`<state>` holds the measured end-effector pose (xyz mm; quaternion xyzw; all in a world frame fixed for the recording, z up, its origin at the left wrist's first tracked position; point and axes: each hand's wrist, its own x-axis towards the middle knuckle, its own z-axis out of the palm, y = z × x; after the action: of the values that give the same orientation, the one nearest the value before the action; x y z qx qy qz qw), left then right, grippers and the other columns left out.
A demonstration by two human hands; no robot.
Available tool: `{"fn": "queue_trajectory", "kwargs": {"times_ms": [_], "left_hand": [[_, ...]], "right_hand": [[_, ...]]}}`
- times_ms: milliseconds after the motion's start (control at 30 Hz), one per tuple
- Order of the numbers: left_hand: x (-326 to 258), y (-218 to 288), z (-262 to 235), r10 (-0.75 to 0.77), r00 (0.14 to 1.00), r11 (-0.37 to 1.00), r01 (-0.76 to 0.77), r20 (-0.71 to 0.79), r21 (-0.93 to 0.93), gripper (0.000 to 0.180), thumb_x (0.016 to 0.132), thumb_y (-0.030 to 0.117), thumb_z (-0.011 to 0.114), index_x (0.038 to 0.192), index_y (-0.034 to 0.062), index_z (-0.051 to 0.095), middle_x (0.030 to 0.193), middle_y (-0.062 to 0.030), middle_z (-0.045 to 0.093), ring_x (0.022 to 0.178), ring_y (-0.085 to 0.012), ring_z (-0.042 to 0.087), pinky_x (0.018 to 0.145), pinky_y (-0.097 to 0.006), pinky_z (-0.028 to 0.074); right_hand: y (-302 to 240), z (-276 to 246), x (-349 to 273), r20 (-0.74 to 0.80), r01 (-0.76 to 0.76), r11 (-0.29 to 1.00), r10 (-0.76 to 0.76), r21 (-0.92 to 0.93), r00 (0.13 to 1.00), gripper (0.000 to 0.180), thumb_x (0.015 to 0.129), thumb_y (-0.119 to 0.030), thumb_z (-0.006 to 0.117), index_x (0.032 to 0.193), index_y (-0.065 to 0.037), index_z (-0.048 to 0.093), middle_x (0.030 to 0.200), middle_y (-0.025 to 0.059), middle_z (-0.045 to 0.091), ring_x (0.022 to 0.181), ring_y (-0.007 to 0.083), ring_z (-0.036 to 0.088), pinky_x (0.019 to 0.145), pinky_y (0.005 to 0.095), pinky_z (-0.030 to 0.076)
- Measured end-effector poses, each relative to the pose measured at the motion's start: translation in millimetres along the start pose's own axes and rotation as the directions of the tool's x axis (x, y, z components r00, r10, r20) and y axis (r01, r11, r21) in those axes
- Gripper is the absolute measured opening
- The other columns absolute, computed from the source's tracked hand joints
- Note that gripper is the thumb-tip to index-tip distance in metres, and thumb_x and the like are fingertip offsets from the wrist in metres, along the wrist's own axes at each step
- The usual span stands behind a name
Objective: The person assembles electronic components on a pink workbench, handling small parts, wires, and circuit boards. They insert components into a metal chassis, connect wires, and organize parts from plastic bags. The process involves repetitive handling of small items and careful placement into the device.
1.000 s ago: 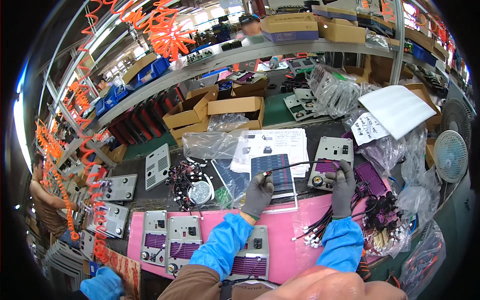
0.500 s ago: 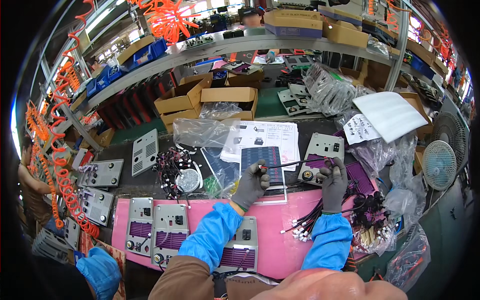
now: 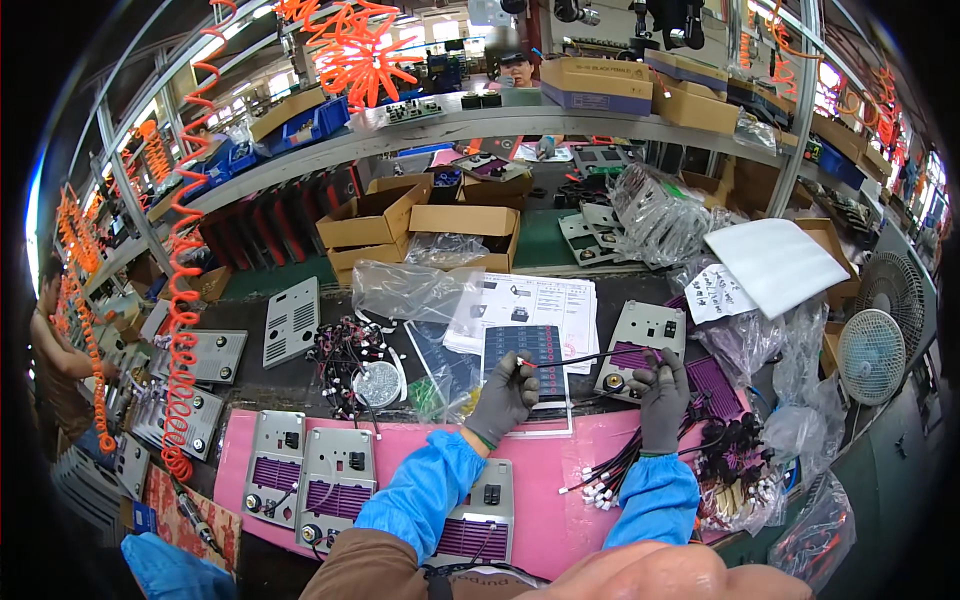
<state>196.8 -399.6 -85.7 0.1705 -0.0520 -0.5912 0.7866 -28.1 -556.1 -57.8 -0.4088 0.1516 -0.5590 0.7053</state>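
Note:
A thin black cable (image 3: 590,357) stretches between my two gloved hands. My left hand (image 3: 500,402) pinches its left end, where a small red and white tip shows. The other end is between the closed fingers of my right hand (image 3: 661,402), which partly hide it. Just behind my right hand lies a grey metal panel (image 3: 645,325) with a purple grille and black switches. Below that hand, a bundle of black cables with white connectors (image 3: 600,490) spreads on the pink mat (image 3: 545,480). Three similar panels, including one grey panel (image 3: 337,480), lie left of and beneath my left arm.
Printed sheets (image 3: 545,300) and a tangle of wires (image 3: 345,345) lie behind my hands. Cardboard boxes (image 3: 460,218) stand farther back. Plastic bags (image 3: 800,400) and a fan (image 3: 870,355) are at right. A screwdriver (image 3: 200,520) and a co-worker's blue sleeve (image 3: 175,570) show lower left.
The cable remains held between both hands, and my right fingers have shifted slightly on it. The co-worker's blue sleeve has moved lower, uncovering the screwdriver. The whole view has tilted a little upward.

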Motion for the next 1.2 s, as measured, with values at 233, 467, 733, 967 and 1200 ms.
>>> {"fn": "queue_trajectory", "kwargs": {"times_ms": [233,467,733,967,1200], "left_hand": [[-5.9,-0.7,8.9,0.010,0.991,1.000,-0.007,0.131,-0.016,0.029,0.100,0.016,0.054,0.127,0.0071,0.054,0.105,-0.0094,0.066,0.083,-0.0202,0.068,0.069,-0.031,0.060],[-6.0,-2.4,8.5,0.022,0.971,0.999,-0.014,0.237,-0.034,0.034,0.099,0.007,0.052,0.133,0.0079,0.051,0.116,-0.0110,0.063,0.090,-0.0203,0.066,0.073,-0.030,0.059],[-11.7,-1.9,17.7,-0.043,0.972,0.994,0.019,0.231,0.105,0.038,0.098,0.005,0.053,0.136,0.0086,0.050,0.116,-0.0081,0.060,0.090,-0.0172,0.062,0.073,-0.028,0.055],[-11.0,-6.3,23.8,-0.143,0.983,0.891,0.076,0.117,0.448,0.042,0.098,0.008,0.052,0.139,-0.0001,0.044,0.108,-0.0041,0.062,0.082,-0.0097,0.060,0.068,-0.024,0.054],[-11.6,-5.2,24.2,-0.073,0.985,0.959,0.025,0.159,0.283,0.028,0.098,0.014,0.056,0.123,0.0037,0.054,0.099,-0.0028,0.060,0.080,-0.0136,0.061,0.067,-0.026,0.054]], "right_hand": [[0.1,3.9,0.2,-0.119,0.023,0.999,-0.028,-0.045,0.992,0.031,0.102,-0.007,0.046,0.131,0.003,0.048,0.117,0.0123,0.058,0.093,0.0190,0.065,0.077,0.0296,0.058],[-1.1,0.7,-2.1,-0.030,0.021,0.991,-0.025,-0.131,0.999,0.035,0.101,-0.007,0.049,0.133,0.004,0.046,0.122,0.0122,0.056,0.098,0.0189,0.064,0.083,0.0304,0.057],[-1.1,8.7,-2.2,0.052,-0.020,0.991,0.027,-0.136,0.998,0.039,0.098,-0.002,0.048,0.136,0.003,0.042,0.131,0.0139,0.051,0.106,0.0235,0.062,0.087,0.0320,0.058],[-1.5,4.1,-2.1,0.023,0.014,0.992,-0.011,-0.123,1.000,0.037,0.097,0.000,0.050,0.134,-0.001,0.044,0.133,0.0140,0.050,0.110,0.0247,0.061,0.090,0.0327,0.056],[-2.2,11.4,-2.9,0.036,0.019,0.989,-0.014,-0.143,0.999,0.035,0.096,0.002,0.051,0.131,0.000,0.047,0.123,0.0114,0.055,0.102,0.0217,0.064,0.085,0.0311,0.058]]}}
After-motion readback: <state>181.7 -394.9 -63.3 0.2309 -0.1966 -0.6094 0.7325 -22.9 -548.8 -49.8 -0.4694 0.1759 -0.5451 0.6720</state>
